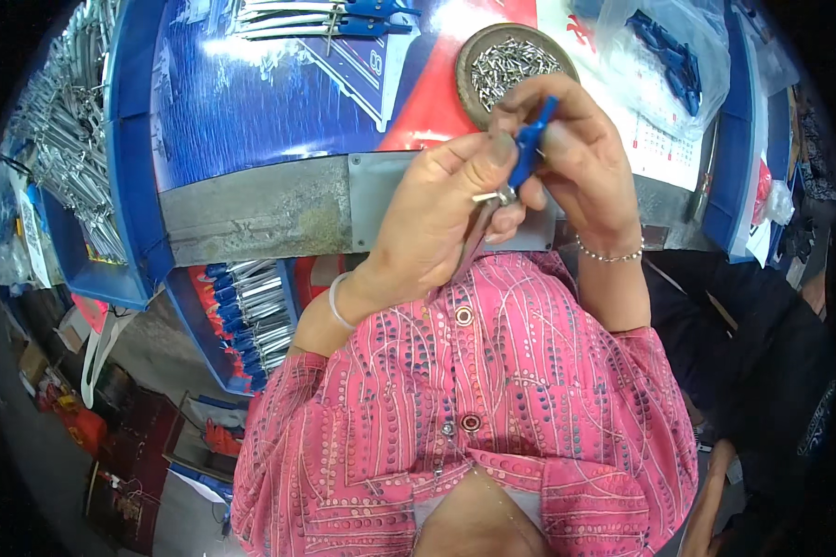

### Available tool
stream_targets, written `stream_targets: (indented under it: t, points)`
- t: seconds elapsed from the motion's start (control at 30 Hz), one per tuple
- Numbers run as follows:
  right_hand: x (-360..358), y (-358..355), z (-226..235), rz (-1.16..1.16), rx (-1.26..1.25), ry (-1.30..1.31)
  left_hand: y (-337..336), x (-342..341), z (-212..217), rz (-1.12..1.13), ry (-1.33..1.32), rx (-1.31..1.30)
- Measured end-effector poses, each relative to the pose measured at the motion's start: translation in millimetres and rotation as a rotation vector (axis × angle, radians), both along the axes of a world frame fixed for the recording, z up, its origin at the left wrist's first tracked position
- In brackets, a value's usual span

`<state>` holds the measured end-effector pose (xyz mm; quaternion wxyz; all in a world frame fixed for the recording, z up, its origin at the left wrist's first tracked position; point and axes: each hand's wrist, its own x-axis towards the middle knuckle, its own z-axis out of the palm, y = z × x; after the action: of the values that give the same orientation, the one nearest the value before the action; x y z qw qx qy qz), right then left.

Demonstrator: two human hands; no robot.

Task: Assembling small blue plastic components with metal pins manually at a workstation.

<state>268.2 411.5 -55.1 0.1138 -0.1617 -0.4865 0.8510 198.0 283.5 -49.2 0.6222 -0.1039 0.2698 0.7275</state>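
My two hands meet just above the table's near edge, holding one piece between them. It has a slim blue plastic part (527, 156) standing upright and a grey metal part (476, 239) slanting down below it. My left hand (429, 215) is closed around the metal part, its thumb near the joint. The fingers of my right hand (593, 156) are bent around the blue part, with thumb and fingertips close to it. Whether a small rivet is pinched there is hidden. Just beyond my hands sits a round bowl (465, 82) of small silvery rivets (506, 67).
Metal strips with blue handles (367, 26) lie at the far left. A clear bag (613, 56) holds blue plastic parts (673, 70). Left, a blue bin (139, 121) is heaped with metal parts (70, 139); a lower bin holds blue-handled pieces (251, 316). At right, another person's arm (712, 497) shows.
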Motion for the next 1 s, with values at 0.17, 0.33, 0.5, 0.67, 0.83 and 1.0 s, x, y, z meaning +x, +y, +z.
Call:
stream_targets:
  t: [0.17, 0.33, 0.5, 0.67, 0.83, 1.0]
  points:
    - [3.4, 4.8, -16.2, -0.012, 0.012, 0.143, -3.6, 3.9, 0.4, 0.011, 0.276, -0.024]
    - [1.4, -2.2, -10.4, -0.017, 0.021, 0.115, -7.1, 3.3, -1.9, 0.016, 0.222, 0.004]
    - [0.9, -7.3, -6.8, -0.056, 0.091, 0.051, -4.7, -0.2, 3.6, 0.0, 0.14, -0.025]
    - [-7.3, -17.8, 8.8, -0.131, 0.104, -0.116, -3.8, -0.8, -2.1, 0.035, -0.048, 0.077]
    - [-8.6, -7.8, 3.6, -0.116, 0.142, -0.161, 3.4, -4.0, -11.1, -0.038, -0.156, 0.109]
    - [-11.8, -2.1, -0.4, -0.07, 0.042, -0.216, 5.6, -3.9, -22.7, -0.094, -0.306, 0.159]
